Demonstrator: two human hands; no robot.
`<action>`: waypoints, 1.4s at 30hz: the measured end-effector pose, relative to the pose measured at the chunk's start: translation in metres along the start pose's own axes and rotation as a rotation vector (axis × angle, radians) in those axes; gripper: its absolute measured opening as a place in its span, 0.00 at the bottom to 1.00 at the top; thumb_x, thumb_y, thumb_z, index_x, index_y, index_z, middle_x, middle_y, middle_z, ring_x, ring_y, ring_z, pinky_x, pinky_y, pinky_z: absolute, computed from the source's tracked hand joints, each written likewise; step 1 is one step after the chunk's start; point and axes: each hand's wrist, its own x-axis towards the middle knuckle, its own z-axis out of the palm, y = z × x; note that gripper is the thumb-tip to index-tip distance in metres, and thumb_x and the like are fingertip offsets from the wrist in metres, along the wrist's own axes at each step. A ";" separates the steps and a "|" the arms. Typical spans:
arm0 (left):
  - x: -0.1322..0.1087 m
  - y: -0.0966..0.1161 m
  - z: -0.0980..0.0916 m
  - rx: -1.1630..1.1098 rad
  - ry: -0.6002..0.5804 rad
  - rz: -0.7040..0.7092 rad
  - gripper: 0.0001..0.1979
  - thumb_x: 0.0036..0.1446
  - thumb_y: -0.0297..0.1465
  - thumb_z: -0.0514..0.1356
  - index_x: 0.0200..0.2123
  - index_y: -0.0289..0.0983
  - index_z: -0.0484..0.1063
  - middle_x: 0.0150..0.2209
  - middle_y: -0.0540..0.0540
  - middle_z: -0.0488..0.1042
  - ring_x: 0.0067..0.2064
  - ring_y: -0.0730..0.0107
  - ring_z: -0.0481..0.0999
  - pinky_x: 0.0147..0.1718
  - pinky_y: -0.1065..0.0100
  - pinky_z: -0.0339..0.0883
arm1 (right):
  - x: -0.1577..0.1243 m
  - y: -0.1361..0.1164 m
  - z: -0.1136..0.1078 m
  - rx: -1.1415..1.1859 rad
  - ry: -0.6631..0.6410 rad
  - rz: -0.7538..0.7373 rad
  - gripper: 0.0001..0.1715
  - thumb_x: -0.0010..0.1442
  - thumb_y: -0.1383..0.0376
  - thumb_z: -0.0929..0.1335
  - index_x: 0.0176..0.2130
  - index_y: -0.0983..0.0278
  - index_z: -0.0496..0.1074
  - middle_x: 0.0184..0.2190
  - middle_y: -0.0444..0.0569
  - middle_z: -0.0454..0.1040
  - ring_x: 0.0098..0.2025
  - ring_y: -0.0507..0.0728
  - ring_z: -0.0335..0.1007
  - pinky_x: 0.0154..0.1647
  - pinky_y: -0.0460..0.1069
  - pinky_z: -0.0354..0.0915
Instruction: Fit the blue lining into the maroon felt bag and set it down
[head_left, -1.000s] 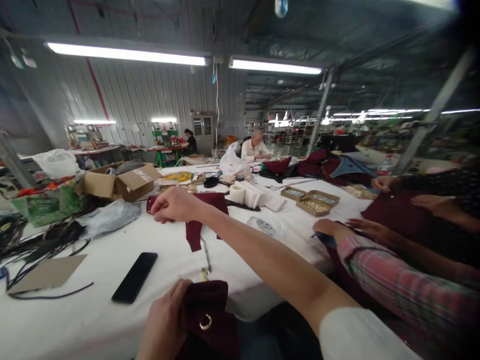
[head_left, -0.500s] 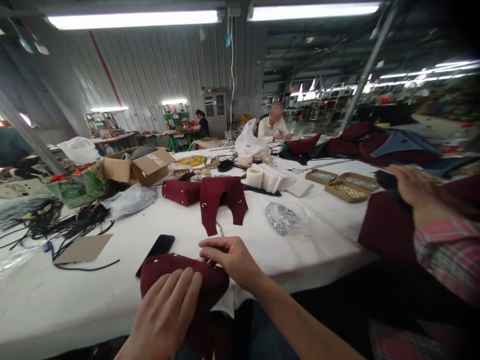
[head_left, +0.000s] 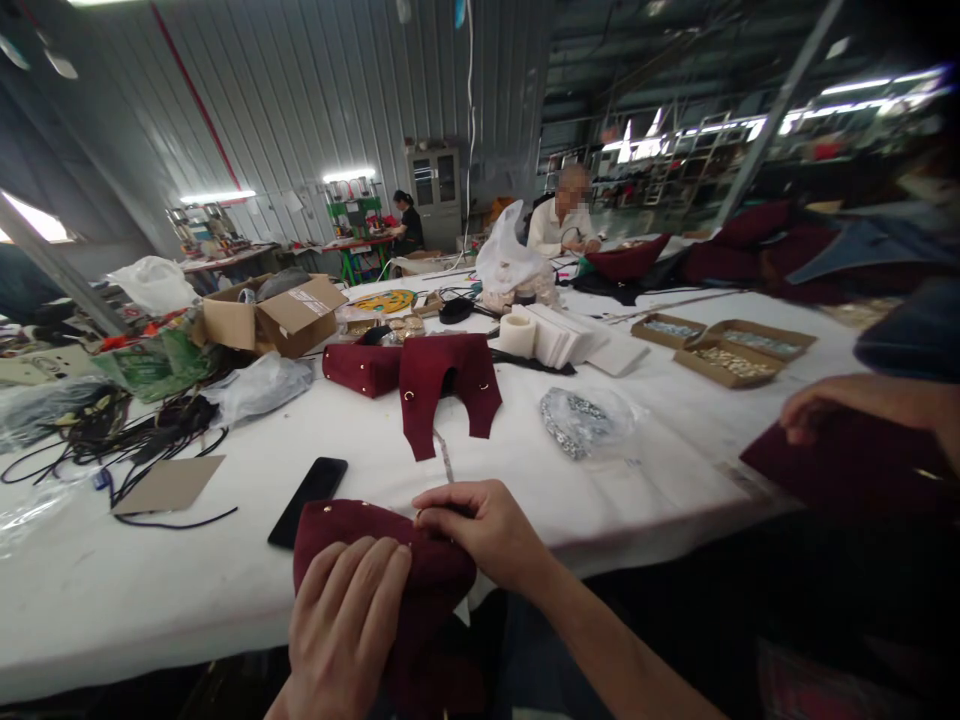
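A maroon fabric piece (head_left: pixel 352 520) with small gold studs lies at the table's front edge. My left hand (head_left: pixel 349 610) wraps over its near side, fingers together, gripping it. My right hand (head_left: pixel 480 525) is pinched at its top edge, thumb against forefinger; a tiny item between the fingertips is too small to make out. Beyond my hands lie a maroon piece with two rings (head_left: pixel 446 375) and a studded maroon piece (head_left: pixel 362 370). A black phone (head_left: pixel 309 502) rests just left of the held piece.
On the white table (head_left: pixel 187 590) are a cardboard box (head_left: pixel 304 308), black cords (head_left: pixel 161 430), a plastic bag of metal parts (head_left: pixel 577 420), white rolls (head_left: pixel 517 335) and trays of small parts (head_left: pixel 727 365). A neighbour's hand (head_left: pixel 817 405) touches maroon fabric at right.
The camera view has tilted down. My right fingertips have come down onto the fabric's top edge. The neighbour's hand at right has lowered, and the maroon fabric there has shifted.
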 end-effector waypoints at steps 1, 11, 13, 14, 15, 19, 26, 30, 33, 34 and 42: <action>0.003 0.002 0.000 -0.010 0.023 0.035 0.17 0.77 0.21 0.52 0.57 0.25 0.80 0.50 0.33 0.88 0.57 0.51 0.83 0.60 0.50 0.67 | -0.002 -0.004 -0.003 -0.034 -0.031 -0.007 0.17 0.61 0.53 0.81 0.46 0.60 0.91 0.40 0.50 0.90 0.43 0.62 0.86 0.47 0.54 0.79; 0.015 0.011 0.001 -0.023 -0.005 0.092 0.18 0.76 0.19 0.49 0.51 0.23 0.80 0.47 0.32 0.88 0.53 0.53 0.84 0.58 0.51 0.66 | -0.026 -0.045 -0.014 -0.408 -0.150 -0.299 0.07 0.70 0.66 0.75 0.43 0.58 0.88 0.42 0.46 0.89 0.44 0.56 0.84 0.50 0.50 0.74; 0.015 0.010 0.001 -0.045 -0.024 0.086 0.18 0.76 0.19 0.49 0.51 0.22 0.80 0.48 0.31 0.87 0.54 0.53 0.83 0.58 0.52 0.66 | -0.026 -0.048 -0.017 -0.454 -0.182 -0.326 0.08 0.71 0.67 0.74 0.44 0.59 0.88 0.42 0.46 0.88 0.44 0.56 0.84 0.50 0.50 0.74; 0.015 0.009 0.001 -0.059 -0.032 0.083 0.18 0.76 0.19 0.49 0.52 0.22 0.80 0.48 0.31 0.87 0.55 0.53 0.82 0.58 0.52 0.66 | -0.026 -0.049 -0.018 -0.474 -0.206 -0.345 0.09 0.72 0.67 0.74 0.45 0.59 0.88 0.42 0.47 0.88 0.44 0.56 0.84 0.50 0.50 0.74; 0.015 0.008 0.001 -0.074 -0.037 0.079 0.18 0.76 0.19 0.49 0.52 0.21 0.79 0.49 0.30 0.87 0.55 0.53 0.82 0.58 0.52 0.66 | -0.025 -0.050 -0.020 -0.488 -0.232 -0.368 0.09 0.72 0.67 0.73 0.46 0.59 0.88 0.43 0.47 0.88 0.45 0.56 0.84 0.51 0.50 0.74; 0.009 0.006 0.003 -0.131 -0.051 0.041 0.18 0.76 0.20 0.49 0.55 0.22 0.78 0.51 0.30 0.85 0.58 0.52 0.80 0.59 0.52 0.66 | -0.021 -0.054 -0.027 -0.519 -0.316 -0.430 0.13 0.73 0.69 0.71 0.49 0.60 0.87 0.45 0.50 0.88 0.48 0.57 0.84 0.53 0.50 0.75; 0.005 0.005 0.008 -0.230 -0.056 -0.050 0.19 0.78 0.24 0.49 0.60 0.26 0.77 0.55 0.32 0.84 0.61 0.56 0.79 0.61 0.53 0.66 | -0.023 -0.061 -0.029 -0.508 -0.306 -0.435 0.13 0.73 0.69 0.70 0.49 0.60 0.87 0.45 0.50 0.88 0.48 0.58 0.83 0.53 0.51 0.76; 0.011 0.004 0.009 -0.237 -0.046 -0.072 0.18 0.78 0.25 0.50 0.59 0.27 0.77 0.53 0.34 0.84 0.59 0.57 0.79 0.60 0.54 0.66 | -0.025 -0.063 -0.029 -0.492 -0.308 -0.423 0.14 0.74 0.69 0.70 0.49 0.60 0.86 0.45 0.49 0.87 0.48 0.57 0.83 0.53 0.50 0.75; 0.012 0.003 0.010 -0.240 -0.043 -0.080 0.17 0.79 0.25 0.51 0.58 0.28 0.77 0.53 0.35 0.85 0.58 0.58 0.80 0.59 0.55 0.66 | -0.026 -0.064 -0.029 -0.494 -0.305 -0.402 0.13 0.75 0.68 0.70 0.49 0.60 0.86 0.46 0.49 0.87 0.48 0.56 0.82 0.53 0.50 0.74; 0.012 0.003 0.011 -0.240 -0.039 -0.080 0.17 0.79 0.25 0.51 0.58 0.28 0.77 0.53 0.35 0.85 0.58 0.58 0.80 0.59 0.55 0.66 | -0.026 -0.064 -0.029 -0.496 -0.302 -0.397 0.13 0.76 0.67 0.70 0.49 0.60 0.86 0.45 0.49 0.87 0.48 0.56 0.82 0.54 0.50 0.74; 0.012 0.007 0.012 -0.244 -0.024 -0.119 0.18 0.79 0.25 0.50 0.60 0.30 0.77 0.53 0.35 0.85 0.58 0.58 0.80 0.60 0.53 0.66 | -0.030 -0.062 -0.030 -0.434 -0.277 -0.399 0.13 0.77 0.64 0.70 0.47 0.61 0.87 0.44 0.49 0.87 0.46 0.55 0.81 0.52 0.50 0.73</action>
